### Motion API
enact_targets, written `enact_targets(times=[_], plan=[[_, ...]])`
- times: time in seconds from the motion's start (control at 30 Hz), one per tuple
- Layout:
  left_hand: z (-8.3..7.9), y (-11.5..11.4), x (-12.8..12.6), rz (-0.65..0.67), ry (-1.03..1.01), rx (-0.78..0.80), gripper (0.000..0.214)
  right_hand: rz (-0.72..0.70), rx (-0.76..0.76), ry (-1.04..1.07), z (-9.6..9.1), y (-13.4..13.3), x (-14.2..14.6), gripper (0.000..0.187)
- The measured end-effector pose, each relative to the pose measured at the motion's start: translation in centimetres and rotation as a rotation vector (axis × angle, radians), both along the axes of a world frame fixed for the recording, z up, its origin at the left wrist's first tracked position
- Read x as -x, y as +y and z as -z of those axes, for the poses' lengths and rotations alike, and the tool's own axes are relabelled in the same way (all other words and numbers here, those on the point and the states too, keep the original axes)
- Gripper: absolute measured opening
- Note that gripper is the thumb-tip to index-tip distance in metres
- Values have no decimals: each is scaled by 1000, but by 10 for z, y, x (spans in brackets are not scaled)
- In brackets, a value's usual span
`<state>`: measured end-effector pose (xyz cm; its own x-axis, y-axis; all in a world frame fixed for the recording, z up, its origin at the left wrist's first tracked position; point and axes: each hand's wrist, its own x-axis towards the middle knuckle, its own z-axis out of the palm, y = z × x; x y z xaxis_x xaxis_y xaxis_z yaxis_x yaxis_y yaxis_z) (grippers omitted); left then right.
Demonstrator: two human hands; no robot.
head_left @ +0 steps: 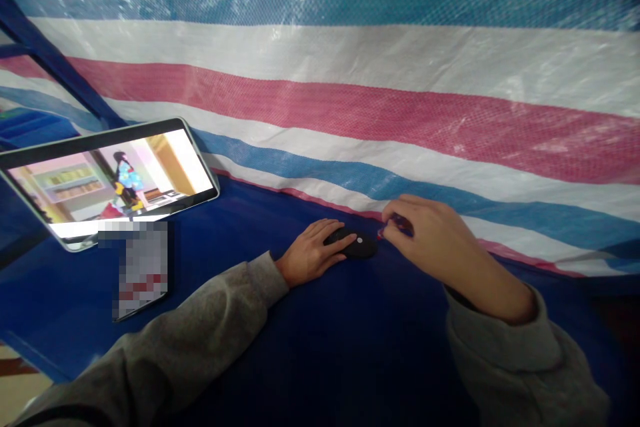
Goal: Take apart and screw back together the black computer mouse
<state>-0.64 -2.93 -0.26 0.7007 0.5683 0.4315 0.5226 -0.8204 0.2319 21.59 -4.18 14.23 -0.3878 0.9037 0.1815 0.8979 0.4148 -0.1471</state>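
Note:
A black computer mouse [367, 245] with a small pale round mark lies on the dark blue surface. My left hand [311, 255] grips its left end, fingers over the far side and thumb along the top. Just right of the mouse, my right hand [425, 233] is raised slightly, with thumb and fingers closed in a pinch. A small bit of red and purple shows at those fingertips, but its kind is too hidden to name. Both forearms wear grey sleeves.
A tablet [135, 177] showing an animated picture stands tilted at the left. In front of it is a phone-like slab [143, 273], blurred out by pixels. A striped plastic sheet [320, 107] hangs behind the blue surface [310, 347]. A blue bar [60, 67] crosses the upper left.

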Motion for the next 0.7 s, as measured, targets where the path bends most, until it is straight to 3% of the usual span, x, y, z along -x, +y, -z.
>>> enact_targets(times=[0.27,0.43,0.7], plan=[[1,1,0,48,-18,-53,42,31,40,-150,11,6,-1,32],[-2,1,-1,81,-47,-101,40,-71,58,-70,13,5,4,30],[-4,0,-1,98,-67,-107,38,-112,111,61,9,-1,10,40]])
